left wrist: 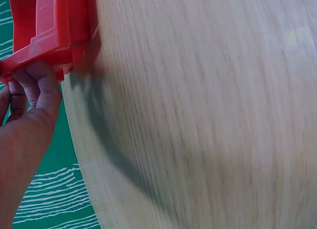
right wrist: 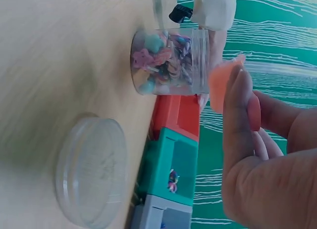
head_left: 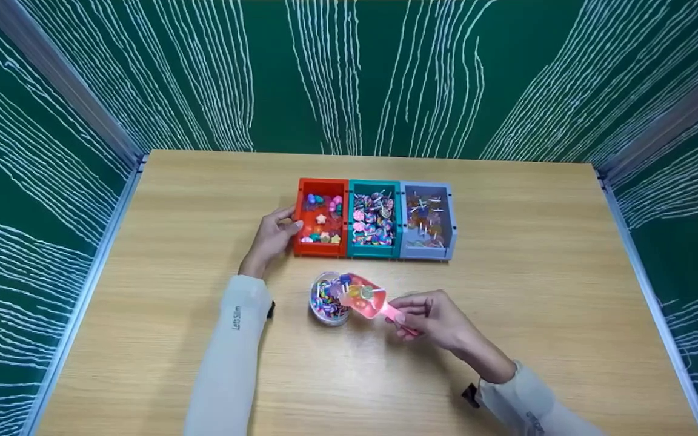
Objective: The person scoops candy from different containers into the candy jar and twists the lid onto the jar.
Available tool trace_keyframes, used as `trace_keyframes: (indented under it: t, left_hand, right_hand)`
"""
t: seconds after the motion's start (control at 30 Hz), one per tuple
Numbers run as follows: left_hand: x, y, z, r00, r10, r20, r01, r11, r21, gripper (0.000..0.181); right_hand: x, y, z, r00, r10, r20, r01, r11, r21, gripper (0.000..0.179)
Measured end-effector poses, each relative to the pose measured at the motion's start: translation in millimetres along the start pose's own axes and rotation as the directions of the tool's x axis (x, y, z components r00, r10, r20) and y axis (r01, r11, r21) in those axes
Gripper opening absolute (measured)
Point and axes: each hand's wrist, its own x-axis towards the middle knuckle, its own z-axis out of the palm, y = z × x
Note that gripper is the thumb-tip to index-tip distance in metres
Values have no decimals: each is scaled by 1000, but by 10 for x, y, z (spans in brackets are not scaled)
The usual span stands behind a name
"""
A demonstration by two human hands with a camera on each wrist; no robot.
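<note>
My right hand [head_left: 437, 318] pinches the handle of a pink scoop [head_left: 390, 312]. Clear, yellow and blue candy-like charms lie in the scoop, whose front tilts over the mouth of a clear jar [head_left: 328, 319]. Inside the jar are colourful charms, with pale blue and pink ones low down in the right wrist view [right wrist: 148, 59]. My left hand [head_left: 272, 237] grips the left wall of the red bin [head_left: 321, 249], thumb at the rim and fingers underneath in the left wrist view. Star and flower charms lie in that bin.
Joined to the red bin are a teal bin [head_left: 374, 251] of swirly lollipop charms and a grey bin [head_left: 428, 253] of translucent ones. A clear round lid [right wrist: 94, 172] lies on the wooden table [head_left: 531, 254]. Green, white-streaked panels [head_left: 373, 72] surround the table's back and sides.
</note>
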Motion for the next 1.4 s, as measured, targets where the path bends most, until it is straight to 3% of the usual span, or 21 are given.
trace_keyframes:
  t: [0.2,0.43,0.6,0.77,0.87,1.17,1.23,1.4]
  left_hand:
    - [-8,15,10,1000,-7,8,7,1000,-19,52]
    - [-15,34,16,997,-76,0,76,997,-30,53]
    - [-39,24,2,1000,-25,-7,25,1000,1,52]
    - [-38,14,5,1000,11,-14,-11,1000,11,52]
    - [-30,14,9,1000,10,-16,-10,1000,21,52]
    - [-38,13,-11,1000,-6,3,6,1000,16,52]
    - [-40,8,-11,1000,0,4,0,1000,20,52]
    - [-34,5,-3,1000,-3,5,3,1000,9,52]
  right_hand:
    - [13,-162,14,999,-43,11,45,985,-169,28]
    - [18,-412,95,997,-80,10,77,914,-399,25]
    - [10,-539,220,989,-146,5,127,838,-530,23]
    - [-7,-596,319,960,-279,-2,209,723,-659,23]
    - [-30,-631,353,945,-326,-18,218,670,-709,22]
    - [-103,-682,424,939,-340,-45,177,593,-786,19]
    - [-119,-684,433,936,-350,-42,180,577,-796,19]
    - [-150,-697,435,936,-350,-37,183,573,-799,19]
